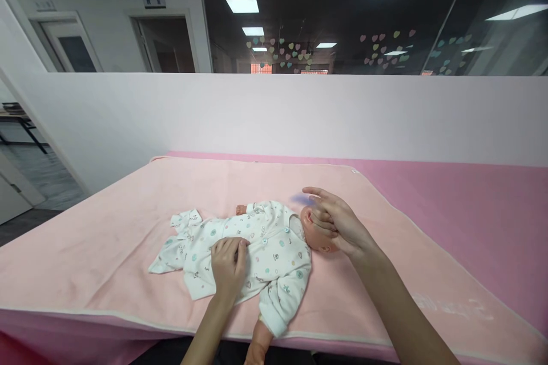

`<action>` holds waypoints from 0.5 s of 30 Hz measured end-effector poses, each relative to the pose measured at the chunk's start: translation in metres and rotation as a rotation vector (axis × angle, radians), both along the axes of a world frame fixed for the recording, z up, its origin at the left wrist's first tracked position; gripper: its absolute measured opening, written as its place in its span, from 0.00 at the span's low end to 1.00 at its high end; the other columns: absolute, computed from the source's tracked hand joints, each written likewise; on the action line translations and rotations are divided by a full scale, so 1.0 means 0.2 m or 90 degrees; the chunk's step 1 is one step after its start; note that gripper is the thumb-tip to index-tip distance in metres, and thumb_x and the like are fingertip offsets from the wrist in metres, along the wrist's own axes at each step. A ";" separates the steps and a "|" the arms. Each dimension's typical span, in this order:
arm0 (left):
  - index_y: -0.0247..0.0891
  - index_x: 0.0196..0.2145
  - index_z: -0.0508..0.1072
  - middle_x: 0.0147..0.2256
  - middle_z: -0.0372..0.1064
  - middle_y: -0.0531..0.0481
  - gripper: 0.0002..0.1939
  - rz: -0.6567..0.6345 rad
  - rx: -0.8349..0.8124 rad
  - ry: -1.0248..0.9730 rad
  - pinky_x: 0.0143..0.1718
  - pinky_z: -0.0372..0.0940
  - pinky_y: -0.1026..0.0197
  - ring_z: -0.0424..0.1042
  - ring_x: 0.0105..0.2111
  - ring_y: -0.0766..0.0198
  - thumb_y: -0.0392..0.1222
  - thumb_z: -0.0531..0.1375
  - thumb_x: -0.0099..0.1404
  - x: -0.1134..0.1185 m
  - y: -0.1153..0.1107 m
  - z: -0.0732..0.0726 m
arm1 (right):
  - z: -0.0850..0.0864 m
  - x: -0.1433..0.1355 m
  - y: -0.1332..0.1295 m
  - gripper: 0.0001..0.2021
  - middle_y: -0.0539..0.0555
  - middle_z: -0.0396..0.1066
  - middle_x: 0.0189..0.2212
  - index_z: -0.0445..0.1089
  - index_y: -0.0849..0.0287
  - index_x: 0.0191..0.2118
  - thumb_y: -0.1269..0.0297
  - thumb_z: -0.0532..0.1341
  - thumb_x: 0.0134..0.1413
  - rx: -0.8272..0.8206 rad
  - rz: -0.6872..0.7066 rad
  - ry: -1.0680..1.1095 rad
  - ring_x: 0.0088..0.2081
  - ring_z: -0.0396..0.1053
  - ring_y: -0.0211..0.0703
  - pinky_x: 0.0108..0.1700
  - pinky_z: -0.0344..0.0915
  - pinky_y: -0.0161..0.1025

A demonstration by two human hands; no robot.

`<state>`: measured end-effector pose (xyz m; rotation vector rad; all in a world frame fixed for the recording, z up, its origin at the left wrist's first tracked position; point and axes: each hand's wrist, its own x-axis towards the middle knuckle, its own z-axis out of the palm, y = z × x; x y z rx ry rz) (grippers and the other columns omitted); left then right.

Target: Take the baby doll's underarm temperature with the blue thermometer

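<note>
Blue-violet and blurred, a small thing (pixel 302 199) shows by the fingertips of your right hand (pixel 337 220); the index finger extends past the bent others, and whether you pinch it cannot be told. Behind them is the head (pixel 317 244) of the doll (pixel 274 256). Your left hand (pixel 229 268) lies loosely bent on its printed suit, any pinch hidden. Best press lightly there and move the right smoothly. The doll lies on a pink blanket (pixel 363 285) near the table's (pixel 471 205) front edge, feet leftward.
</note>
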<state>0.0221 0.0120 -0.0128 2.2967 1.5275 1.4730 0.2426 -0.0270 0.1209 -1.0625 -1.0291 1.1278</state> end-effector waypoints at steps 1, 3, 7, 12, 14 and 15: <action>0.40 0.27 0.70 0.28 0.70 0.51 0.15 -0.001 -0.002 -0.001 0.39 0.54 0.56 0.65 0.32 0.61 0.41 0.47 0.65 0.00 0.00 0.00 | -0.01 0.00 0.00 0.16 0.37 0.41 0.12 0.63 0.57 0.42 0.59 0.59 0.45 -0.001 0.001 -0.001 0.13 0.37 0.26 0.14 0.36 0.26; 0.40 0.27 0.69 0.28 0.71 0.51 0.14 -0.002 -0.007 -0.003 0.39 0.54 0.56 0.65 0.32 0.61 0.40 0.47 0.65 0.00 0.00 0.00 | -0.02 -0.01 0.01 0.16 0.37 0.41 0.12 0.63 0.57 0.42 0.59 0.59 0.45 -0.002 -0.003 -0.006 0.13 0.37 0.26 0.14 0.36 0.27; 0.41 0.27 0.69 0.28 0.71 0.51 0.14 -0.007 0.001 -0.003 0.39 0.54 0.55 0.65 0.33 0.60 0.40 0.47 0.65 0.00 0.00 0.00 | -0.02 -0.03 0.01 0.16 0.37 0.42 0.12 0.63 0.57 0.42 0.58 0.59 0.45 0.001 -0.021 -0.031 0.12 0.39 0.26 0.14 0.36 0.27; 0.41 0.27 0.70 0.28 0.71 0.51 0.14 -0.004 -0.003 -0.003 0.39 0.55 0.55 0.66 0.32 0.60 0.40 0.47 0.65 0.00 0.00 -0.01 | -0.01 -0.04 0.02 0.17 0.37 0.43 0.12 0.63 0.57 0.42 0.57 0.59 0.45 0.017 -0.035 -0.049 0.12 0.39 0.27 0.14 0.37 0.27; 0.41 0.27 0.70 0.28 0.71 0.51 0.14 -0.001 -0.005 -0.005 0.39 0.55 0.55 0.66 0.32 0.60 0.41 0.47 0.65 0.00 0.00 0.00 | -0.01 -0.04 0.02 0.17 0.37 0.42 0.12 0.63 0.57 0.42 0.57 0.60 0.46 0.017 -0.027 -0.049 0.12 0.39 0.26 0.14 0.37 0.27; 0.41 0.27 0.69 0.28 0.71 0.51 0.14 0.000 -0.005 -0.006 0.39 0.55 0.55 0.66 0.32 0.60 0.41 0.47 0.65 0.00 0.00 0.00 | -0.01 -0.04 0.02 0.17 0.37 0.43 0.12 0.63 0.57 0.42 0.57 0.59 0.46 0.011 -0.016 -0.047 0.12 0.38 0.26 0.14 0.37 0.27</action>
